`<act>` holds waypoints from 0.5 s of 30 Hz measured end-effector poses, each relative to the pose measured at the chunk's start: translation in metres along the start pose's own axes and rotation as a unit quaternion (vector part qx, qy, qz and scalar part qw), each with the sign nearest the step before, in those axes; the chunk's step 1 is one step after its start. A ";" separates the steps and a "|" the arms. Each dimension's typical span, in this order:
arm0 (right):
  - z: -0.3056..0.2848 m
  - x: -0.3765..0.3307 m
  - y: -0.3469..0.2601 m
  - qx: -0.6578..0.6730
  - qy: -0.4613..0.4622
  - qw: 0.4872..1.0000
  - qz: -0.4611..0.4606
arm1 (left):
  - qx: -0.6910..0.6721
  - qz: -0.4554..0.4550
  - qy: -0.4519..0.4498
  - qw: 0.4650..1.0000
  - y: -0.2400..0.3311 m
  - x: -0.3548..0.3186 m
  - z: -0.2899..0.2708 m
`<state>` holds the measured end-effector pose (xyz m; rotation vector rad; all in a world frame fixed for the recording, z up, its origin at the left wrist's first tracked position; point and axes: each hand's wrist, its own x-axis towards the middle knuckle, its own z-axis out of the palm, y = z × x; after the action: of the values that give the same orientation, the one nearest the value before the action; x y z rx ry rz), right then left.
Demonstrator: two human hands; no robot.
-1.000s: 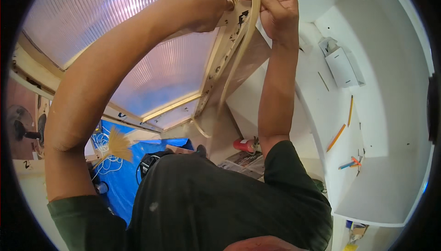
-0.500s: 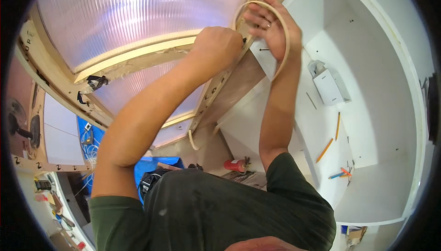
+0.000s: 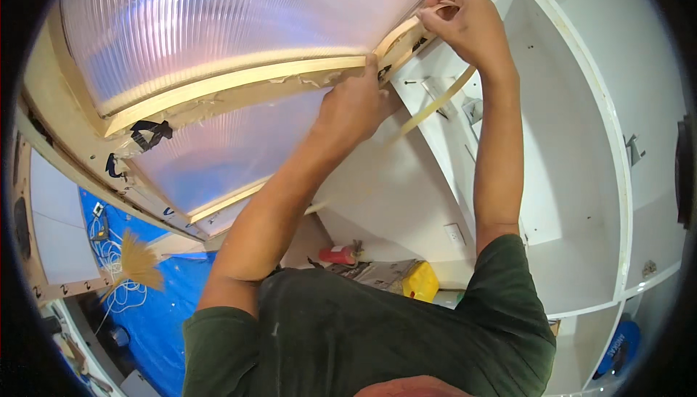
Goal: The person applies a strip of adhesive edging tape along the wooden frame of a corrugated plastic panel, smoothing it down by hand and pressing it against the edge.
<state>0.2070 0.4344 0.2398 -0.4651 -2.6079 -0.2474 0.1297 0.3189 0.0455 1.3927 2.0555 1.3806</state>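
Note:
A thin, flexible cream strip runs from the corner of a wooden frame up along its right side, bordering a ribbed translucent panel. My right hand is closed in a pinch on the strip above the corner. From there its loose length hangs in a bend below my right wrist, blurred lower down. At the corner, my left hand presses one upright digit against the strip's start; its other fingers look loosely bent and are partly hidden. A similar light strip lines the panel's lower edge.
White open cabinets stand on the right, a screw protruding near the frame. Below are a red fire extinguisher, a yellow container, a blue tarp, a straw broom and white cables.
The looped strip has been straightened along the frame's right side. My right hand went from open inside the loop to pinching the strip; my left shifted down to the corner. The view moved too.

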 end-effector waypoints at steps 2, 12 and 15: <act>-0.001 -0.001 -0.009 -0.102 0.008 0.992 -0.068 | -0.018 0.018 0.021 0.999 -0.005 0.001 0.002; 0.020 -0.003 0.013 -0.179 0.137 0.924 -0.308 | 0.000 0.050 0.044 0.998 -0.009 0.004 0.015; -0.016 0.018 0.028 0.032 -0.095 0.968 -0.229 | 0.030 0.021 0.026 0.999 -0.006 0.005 0.010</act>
<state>0.2095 0.4611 0.2650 0.1534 -2.8730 -0.2777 0.1309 0.3287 0.0367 1.4462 2.1292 1.3959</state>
